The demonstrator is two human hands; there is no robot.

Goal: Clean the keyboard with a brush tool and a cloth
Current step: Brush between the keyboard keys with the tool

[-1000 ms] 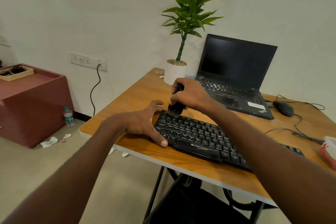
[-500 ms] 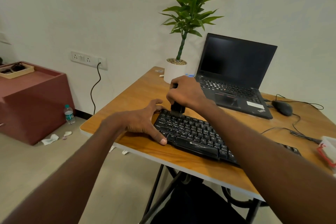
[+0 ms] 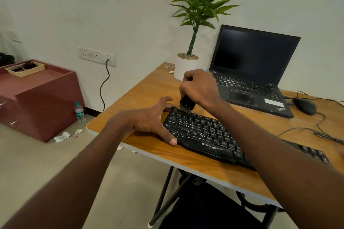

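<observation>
A black keyboard point(image 3: 206, 135) lies slantwise on the wooden table point(image 3: 149, 89), its right end partly hidden by my right forearm. My right hand point(image 3: 200, 87) grips a black brush tool point(image 3: 187, 103), whose bristles touch the keys at the keyboard's far left corner. My left hand point(image 3: 152, 119) spreads against the keyboard's left end, thumb on the near left corner, fingers at the far corner. No cloth is in view.
An open black laptop point(image 3: 249, 72) stands behind the keyboard, a potted plant point(image 3: 186, 67) to its left, a mouse point(image 3: 304, 106) with cables to its right. A maroon cabinet point(image 3: 39, 98), a water bottle point(image 3: 80, 112) and paper scraps are on the floor at left.
The brush has made a short stroke to the right and come back to the keyboard's far left corner. My left hand has kept its place at the left end.
</observation>
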